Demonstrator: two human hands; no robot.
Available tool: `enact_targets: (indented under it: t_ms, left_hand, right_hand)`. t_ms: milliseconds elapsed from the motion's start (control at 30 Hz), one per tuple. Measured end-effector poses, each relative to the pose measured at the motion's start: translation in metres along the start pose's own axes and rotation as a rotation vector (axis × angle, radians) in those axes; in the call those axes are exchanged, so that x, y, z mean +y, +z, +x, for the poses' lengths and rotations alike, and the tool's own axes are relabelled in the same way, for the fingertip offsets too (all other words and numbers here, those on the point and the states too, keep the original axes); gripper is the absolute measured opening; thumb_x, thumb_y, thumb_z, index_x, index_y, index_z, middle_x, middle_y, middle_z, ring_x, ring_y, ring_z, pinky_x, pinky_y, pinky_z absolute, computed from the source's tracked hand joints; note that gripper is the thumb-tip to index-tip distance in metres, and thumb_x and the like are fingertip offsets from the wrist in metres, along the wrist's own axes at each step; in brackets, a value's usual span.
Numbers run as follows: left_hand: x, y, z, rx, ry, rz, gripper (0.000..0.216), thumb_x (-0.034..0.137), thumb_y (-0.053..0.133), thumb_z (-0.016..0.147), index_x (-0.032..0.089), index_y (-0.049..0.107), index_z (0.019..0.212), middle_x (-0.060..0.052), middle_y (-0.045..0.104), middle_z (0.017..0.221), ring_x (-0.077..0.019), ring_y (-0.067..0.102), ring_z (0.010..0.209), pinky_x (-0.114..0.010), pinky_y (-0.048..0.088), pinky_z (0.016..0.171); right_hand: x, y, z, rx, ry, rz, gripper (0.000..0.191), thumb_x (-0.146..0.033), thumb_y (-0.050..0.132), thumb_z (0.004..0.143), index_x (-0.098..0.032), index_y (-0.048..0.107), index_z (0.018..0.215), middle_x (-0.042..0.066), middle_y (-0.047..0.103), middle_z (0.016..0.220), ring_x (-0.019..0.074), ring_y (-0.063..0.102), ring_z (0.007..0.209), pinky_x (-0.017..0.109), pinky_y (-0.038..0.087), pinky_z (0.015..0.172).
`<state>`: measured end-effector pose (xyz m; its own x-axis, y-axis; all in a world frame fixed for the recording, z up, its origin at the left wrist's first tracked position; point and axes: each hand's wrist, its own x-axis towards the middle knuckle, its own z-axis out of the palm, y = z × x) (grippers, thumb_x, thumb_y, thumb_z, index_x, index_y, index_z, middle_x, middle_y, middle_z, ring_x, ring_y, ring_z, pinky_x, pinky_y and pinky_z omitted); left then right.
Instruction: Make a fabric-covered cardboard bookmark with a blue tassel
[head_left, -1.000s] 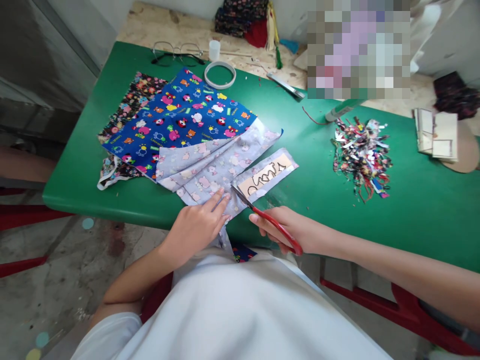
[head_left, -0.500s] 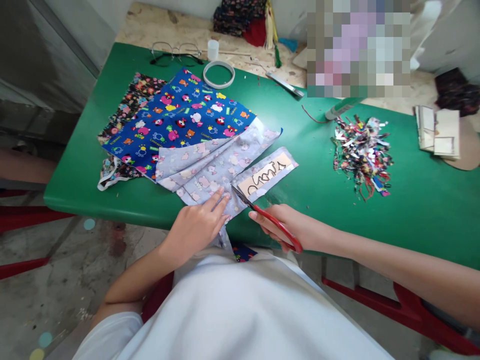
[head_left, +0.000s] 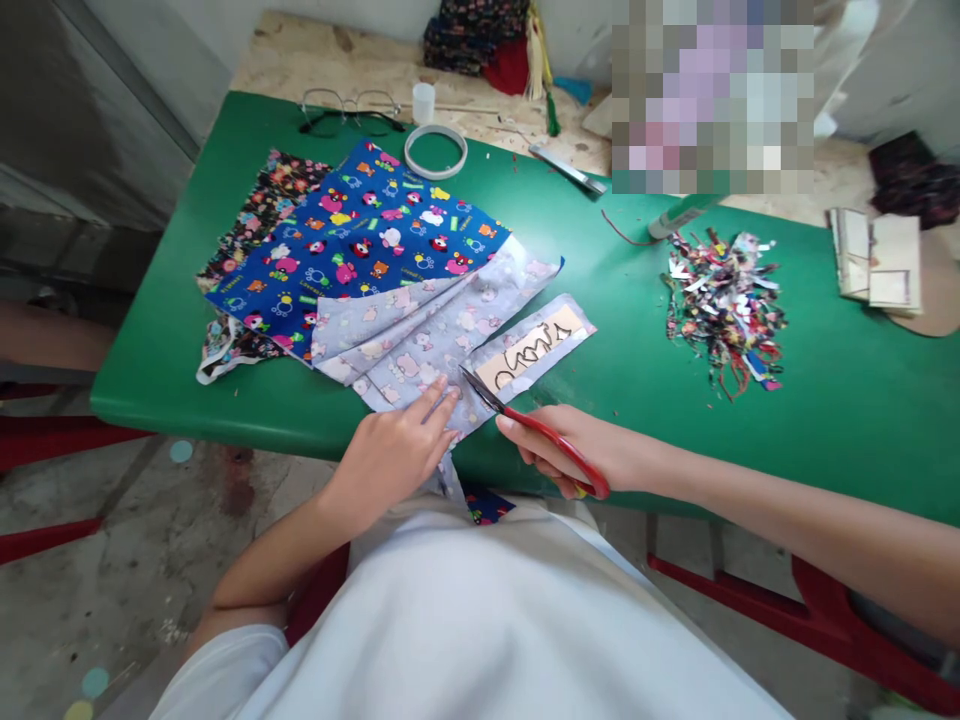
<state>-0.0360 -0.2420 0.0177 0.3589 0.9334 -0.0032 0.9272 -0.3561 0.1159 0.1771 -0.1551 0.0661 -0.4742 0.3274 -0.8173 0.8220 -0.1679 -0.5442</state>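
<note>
My right hand [head_left: 581,452] is closed round the handles of red scissors [head_left: 525,425], whose blades point up-left into the pale back side of a blue cartoon-print fabric [head_left: 420,345]. A tan card strip with black handwriting [head_left: 531,351] lies on that fabric just beyond the blades. My left hand [head_left: 397,450] rests flat, fingers stretched out, on the fabric's near edge left of the blades. The fabric's printed blue side [head_left: 360,235] spreads towards the back left of the green table [head_left: 825,400].
A dark floral cloth [head_left: 262,200] lies under the blue one. A tape ring [head_left: 436,151], glasses [head_left: 349,108] and a small cup [head_left: 424,102] are at the back. A heap of snippets [head_left: 721,305] and stacked cards [head_left: 877,262] are at right.
The view has shifted slightly; my right hand and the scissors sit a little higher and nearer the fabric. My left hand stays in place.
</note>
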Motion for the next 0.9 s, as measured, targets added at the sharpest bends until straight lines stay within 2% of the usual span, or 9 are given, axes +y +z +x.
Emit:
enact_targets:
  t_ms: [167,467,900]
  left_hand:
    - [0.0004,-0.0017,0.0004,-0.01,-0.005,-0.018,0.043,0.036,0.04,0.103,0.021,0.054,0.141,-0.005,0.049,0.15,-0.0164,0.075,0.088,-0.027,0.051,0.052]
    - [-0.0001,-0.0015,0.0007,0.034,0.0,-0.017,0.041,0.036,0.042,0.102,0.021,0.057,0.138,-0.001,0.053,0.147,-0.0156,0.075,0.082,-0.028,0.05,0.049]
    - [0.0003,-0.0023,0.0005,-0.015,-0.011,-0.005,0.044,0.037,0.038,0.103,0.023,0.055,0.141,-0.002,0.049,0.15,-0.0155,0.075,0.081,-0.028,0.051,0.05]
  right_hand:
    - [-0.0008,-0.0007,0.0019,0.002,0.008,0.018,0.067,-0.083,0.043,0.08,-0.017,0.044,0.068,-0.001,0.048,0.058,0.0117,0.055,0.042,0.021,0.039,0.037]
    - [0.0001,0.0008,0.0033,0.048,0.043,0.053,0.066,-0.082,0.049,0.076,-0.017,0.044,0.067,0.001,0.052,0.064,0.0113,0.055,0.039,0.021,0.038,0.033]
    - [0.0054,0.0052,0.0079,0.05,0.035,0.13,0.062,-0.077,0.054,0.079,-0.018,0.04,0.064,-0.003,0.047,0.056,0.0101,0.053,0.036,0.021,0.039,0.033]
